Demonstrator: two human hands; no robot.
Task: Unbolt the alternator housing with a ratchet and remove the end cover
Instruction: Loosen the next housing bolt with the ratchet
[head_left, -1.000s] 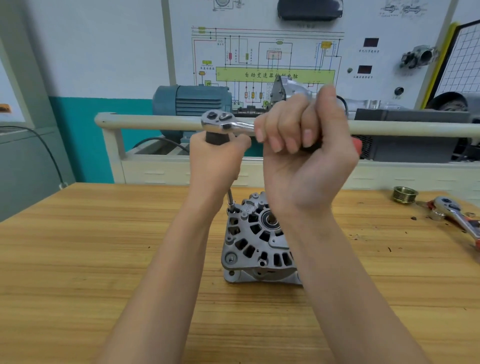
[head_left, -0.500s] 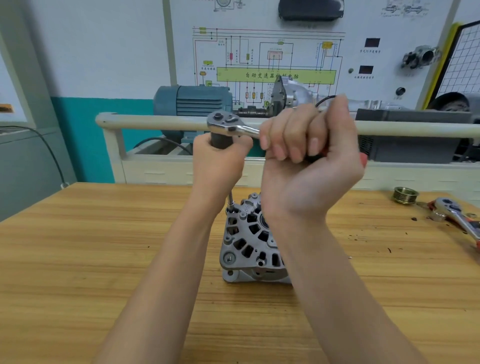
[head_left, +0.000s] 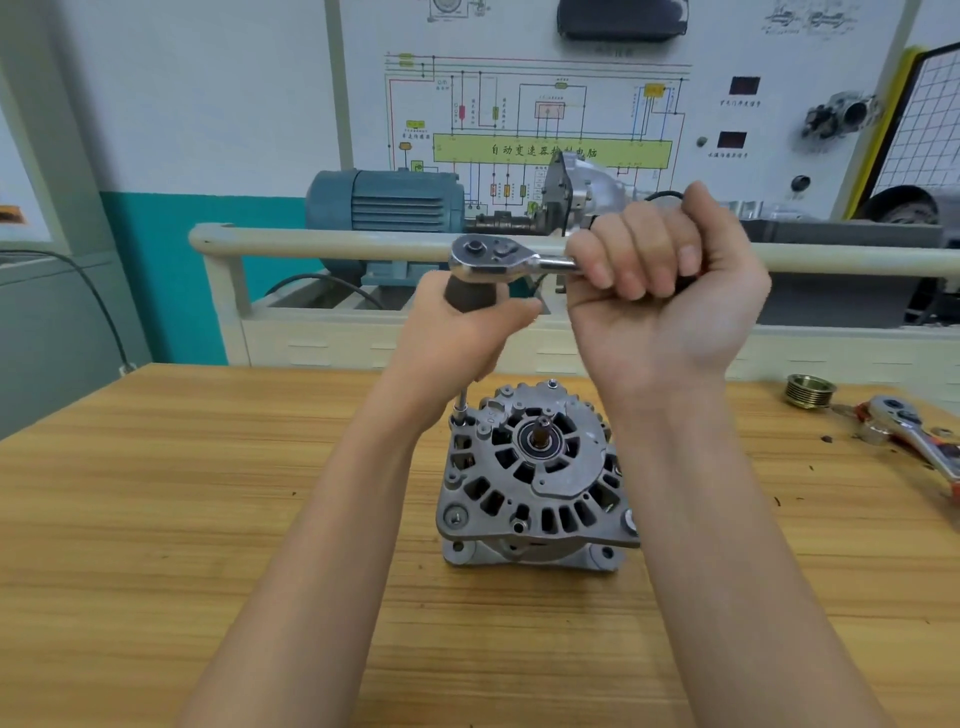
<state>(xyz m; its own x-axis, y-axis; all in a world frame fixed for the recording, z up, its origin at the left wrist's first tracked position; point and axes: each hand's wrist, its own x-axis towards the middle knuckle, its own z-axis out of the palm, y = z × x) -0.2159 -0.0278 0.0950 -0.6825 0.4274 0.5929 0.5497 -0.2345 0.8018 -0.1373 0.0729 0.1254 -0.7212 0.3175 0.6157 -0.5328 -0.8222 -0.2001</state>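
Place: an automotive training workshop, a teaching room by the look of it
Wall: white trainer board (head_left: 530, 104) printed with a coloured wiring diagram (Chinese lettering on its green bar) and two small red displays
Behind the bench: blue electric motor (head_left: 387, 200) coupled to a gearbox on a cream railed stand (head_left: 322, 244)
Bench: scuffed wooden worktop (head_left: 156, 519) with a pulley (head_left: 810, 391) and a spare ratchet (head_left: 914, 434) lying about

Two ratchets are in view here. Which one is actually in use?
The ratchet raised above the alternator, its handle gripped by the right hand. The other ratchet, with an orange handle, lies untouched at the table's right edge.
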